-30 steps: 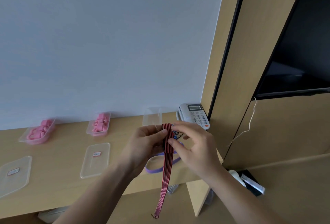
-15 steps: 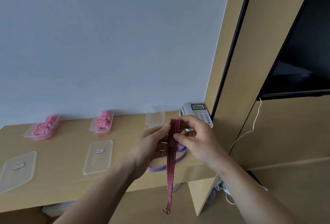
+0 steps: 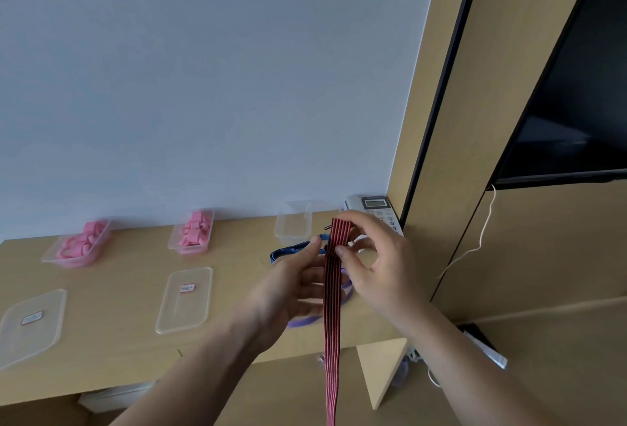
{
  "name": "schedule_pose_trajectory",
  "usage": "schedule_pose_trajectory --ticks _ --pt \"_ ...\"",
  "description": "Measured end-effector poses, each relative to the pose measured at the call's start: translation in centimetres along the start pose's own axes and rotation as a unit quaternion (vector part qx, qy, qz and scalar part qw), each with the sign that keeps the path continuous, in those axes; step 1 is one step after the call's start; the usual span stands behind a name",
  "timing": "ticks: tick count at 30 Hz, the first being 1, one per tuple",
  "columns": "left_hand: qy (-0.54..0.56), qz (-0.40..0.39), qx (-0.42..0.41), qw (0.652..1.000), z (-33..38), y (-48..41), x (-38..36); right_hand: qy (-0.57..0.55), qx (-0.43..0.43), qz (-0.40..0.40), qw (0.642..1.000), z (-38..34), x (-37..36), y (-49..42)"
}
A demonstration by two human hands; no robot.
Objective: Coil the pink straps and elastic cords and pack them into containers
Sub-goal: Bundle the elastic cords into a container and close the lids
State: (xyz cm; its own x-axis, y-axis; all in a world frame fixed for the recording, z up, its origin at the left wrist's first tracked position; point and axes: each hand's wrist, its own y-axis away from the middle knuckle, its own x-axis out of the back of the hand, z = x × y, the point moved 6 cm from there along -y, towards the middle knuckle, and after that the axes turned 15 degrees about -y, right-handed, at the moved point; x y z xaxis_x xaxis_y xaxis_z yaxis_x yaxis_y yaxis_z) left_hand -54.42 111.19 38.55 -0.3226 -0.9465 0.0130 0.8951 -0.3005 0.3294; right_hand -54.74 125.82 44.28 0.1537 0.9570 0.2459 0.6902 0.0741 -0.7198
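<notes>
Striped elastic cord [image 3: 331,307] pinched at top by right hand [image 3: 380,269], gripped just below by left hand [image 3: 285,293]; turns best wound tight, flat, tail kept untwisted.

Nothing here comes out clear enough for me to read. The clear lid [image 3: 30,327] lying near the bench's [image 3: 112,351] front left corner carries a small white label with a red border [image 3: 32,318]; the marks on it are only a blur. The second clear lid [image 3: 185,300], in the middle of the bench, has the same kind of red-bordered label [image 3: 187,287] with a short line of dark characters, too small and soft to make out. On the telephone [image 3: 373,210] at the back right corner, the grey display [image 3: 375,202] shows no legible digits. The fine strip of print above it, perhaps a brand, cannot be read, nor can the figures on the keys.
</notes>
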Motion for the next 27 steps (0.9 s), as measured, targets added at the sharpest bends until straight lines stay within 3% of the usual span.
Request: schedule_pose_trajectory --ticks 3,8,22,27 --pt "0.012 0.01 -0.002 1.0 0.2 -0.1 0.4 0.068 0.077 0.002 0.995 -0.8 -0.1 0.4" --pt "0.022 0.011 -0.009 1.0 0.6 -0.2 0.9 0.048 0.125 0.005 0.991 -1.2 0.1 1.3" --pt "0.017 0.043 -0.078 0.996 1.5 -1.3 2.6 0.107 0.132 -0.074 0.983 -1.7 -2.2 2.6" --pt "-0.011 0.069 -0.094 0.993 1.3 -1.2 2.8 0.037 0.062 -0.058 0.996 -1.3 -1.8 1.4"
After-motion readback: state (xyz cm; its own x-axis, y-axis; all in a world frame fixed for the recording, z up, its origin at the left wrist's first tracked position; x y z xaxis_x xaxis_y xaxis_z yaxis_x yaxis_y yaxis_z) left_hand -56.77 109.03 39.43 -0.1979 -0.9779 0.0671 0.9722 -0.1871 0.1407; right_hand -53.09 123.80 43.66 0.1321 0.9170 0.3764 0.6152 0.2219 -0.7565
